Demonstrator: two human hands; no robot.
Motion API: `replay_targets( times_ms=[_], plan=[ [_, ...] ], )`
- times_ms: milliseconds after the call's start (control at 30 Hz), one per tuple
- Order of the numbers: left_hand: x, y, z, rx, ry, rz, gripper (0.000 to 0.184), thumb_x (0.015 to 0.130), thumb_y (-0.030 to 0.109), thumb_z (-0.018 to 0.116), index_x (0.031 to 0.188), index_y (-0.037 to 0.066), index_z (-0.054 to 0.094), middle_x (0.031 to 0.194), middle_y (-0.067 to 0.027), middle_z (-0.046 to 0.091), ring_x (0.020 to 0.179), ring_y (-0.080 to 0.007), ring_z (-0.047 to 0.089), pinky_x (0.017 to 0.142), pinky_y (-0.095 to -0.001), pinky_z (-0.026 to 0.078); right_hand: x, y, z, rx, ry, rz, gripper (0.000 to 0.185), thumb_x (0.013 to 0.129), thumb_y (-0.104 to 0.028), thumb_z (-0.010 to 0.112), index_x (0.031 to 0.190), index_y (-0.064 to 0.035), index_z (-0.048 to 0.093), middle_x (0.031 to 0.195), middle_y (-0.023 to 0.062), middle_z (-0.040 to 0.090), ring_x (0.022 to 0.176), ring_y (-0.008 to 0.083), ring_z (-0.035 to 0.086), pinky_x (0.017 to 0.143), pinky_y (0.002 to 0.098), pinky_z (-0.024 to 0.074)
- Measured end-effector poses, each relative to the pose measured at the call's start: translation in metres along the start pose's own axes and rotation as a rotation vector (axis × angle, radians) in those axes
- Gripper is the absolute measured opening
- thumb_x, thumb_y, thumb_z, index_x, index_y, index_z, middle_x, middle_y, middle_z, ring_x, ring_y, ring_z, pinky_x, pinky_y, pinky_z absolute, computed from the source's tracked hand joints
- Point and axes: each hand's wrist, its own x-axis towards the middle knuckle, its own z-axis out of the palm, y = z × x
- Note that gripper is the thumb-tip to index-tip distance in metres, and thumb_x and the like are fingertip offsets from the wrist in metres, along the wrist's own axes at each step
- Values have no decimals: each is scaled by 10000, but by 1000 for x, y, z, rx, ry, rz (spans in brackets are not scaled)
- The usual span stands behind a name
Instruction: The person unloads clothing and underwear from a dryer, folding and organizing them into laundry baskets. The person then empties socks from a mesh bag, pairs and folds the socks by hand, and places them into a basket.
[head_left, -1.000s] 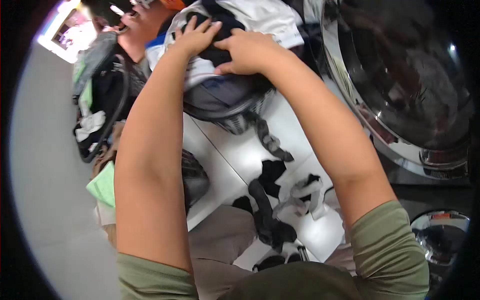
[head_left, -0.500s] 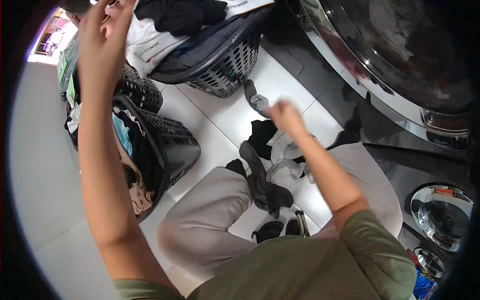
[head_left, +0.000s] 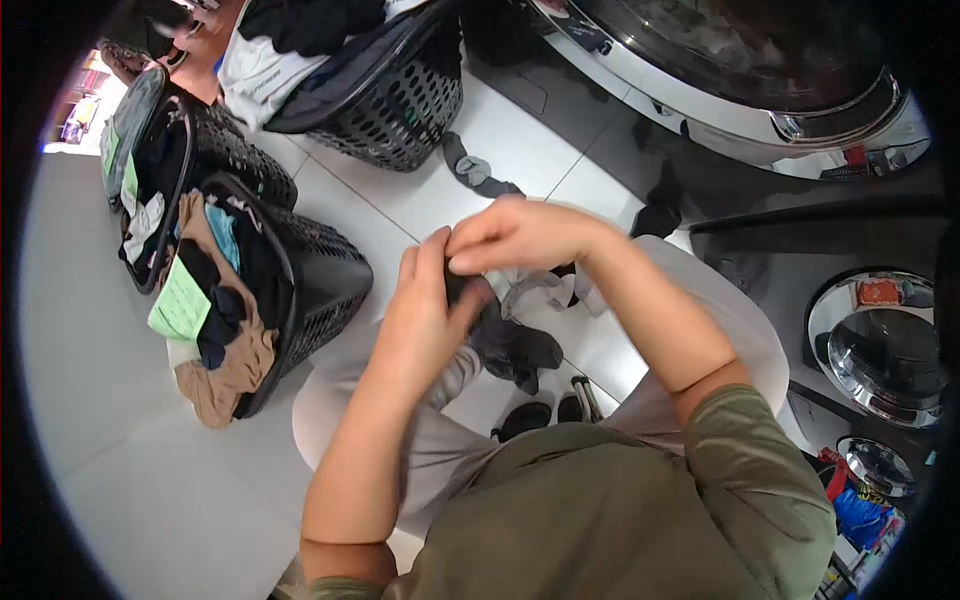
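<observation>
My left hand [head_left: 432, 300] and my right hand [head_left: 515, 238] meet above the floor between my knees. Their fingers are closed around a dark sock [head_left: 462, 285], mostly hidden by the hands. Beneath and beyond them, dark socks [head_left: 518, 350] lie in a pile near my shoes, with pale grey socks [head_left: 535, 292] beside it. Farther forward, a grey sock [head_left: 475, 172] lies stretched on the white tiles near a full black basket.
A black basket [head_left: 400, 105] heaped with clothes stands ahead. Two more laundry baskets [head_left: 325, 270] are at the left, one bearing a green paper [head_left: 180, 300]. Front-loading machines [head_left: 700, 60] line the right side. A person's legs [head_left: 205, 55] show at the upper left.
My left hand has come down from the upper left and my right hand has moved left to meet it. Both are now closed together on a dark sock. The view has shifted.
</observation>
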Motion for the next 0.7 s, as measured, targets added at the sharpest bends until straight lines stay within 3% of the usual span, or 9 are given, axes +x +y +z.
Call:
replay_targets(
  times_ms=[100,133,200,267,300,367,500,667,700],
  plan=[
    [16,4,-16,-115,35,-280,376,894,101,669,1215,-18,512,905,-120,629,814,-215,603,755,-310,489,-9,16,-30,295,298,35,307,931,-324,648,1050,-49,712,950,50,723,843,117,649,775,269,510],
    [17,-2,-16,-175,149,-217,299,907,89,652,1163,1,524,906,-100,633,750,-190,591,713,-313,497,-11,48,-43,61,500,89,301,921,-308,648,1054,-46,710,959,79,723,847,162,663,780,290,516],
    [20,0,-23,-543,142,-454,221,890,79,669,1071,5,566,913,-73,635,795,-151,606,742,-292,503,-13,161,-67,-433,781,219,266,890,-230,618,1050,-35,702,1007,171,705,895,307,682,805,381,528],
    [22,0,-28,-835,131,-529,225,862,64,691,1045,1,576,926,-71,641,845,-150,616,775,-287,503,-25,255,-75,-792,617,628,252,882,-141,546,1064,-41,688,1099,212,666,1004,382,639,884,445,506],
    [23,-7,-28,-936,128,-524,239,847,57,702,1042,-3,578,932,-72,645,865,-155,621,788,-288,502,-39,289,-59,-769,790,640,315,887,-157,540,1165,-54,649,1142,219,651,1053,381,624,919,438,499],
    [23,-10,-29,-1028,93,-631,204,856,88,710,1018,8,614,919,-57,658,848,-150,622,771,-281,500,-51,308,-42,-780,705,961,337,897,-165,547,1208,-51,610,1237,222,598,1137,397,578,1000,448,456],
    [29,-14,-15,-1058,-16,-536,203,921,201,683,1037,37,653,901,-29,669,848,-118,613,774,-270,491,-63,299,-29,-827,660,916,180,882,-187,595,998,-58,641,1090,188,616,1032,355,618,876,444,499],
    [37,-9,-8,-1089,9,-532,273,1008,291,543,1102,48,626,925,-13,646,807,-106,579,771,-268,473,-88,251,-23,-884,775,450,221,827,-156,716,1000,-42,640,921,158,643,868,306,650,787,430,515],
    [37,-7,-10,-1095,11,-569,257,1004,269,549,1113,46,614,939,-23,644,814,-111,585,775,-269,477,-90,224,-24,-742,728,506,226,821,-159,725,995,-40,644,921,171,651,872,319,651,787,429,512]
  ],
)
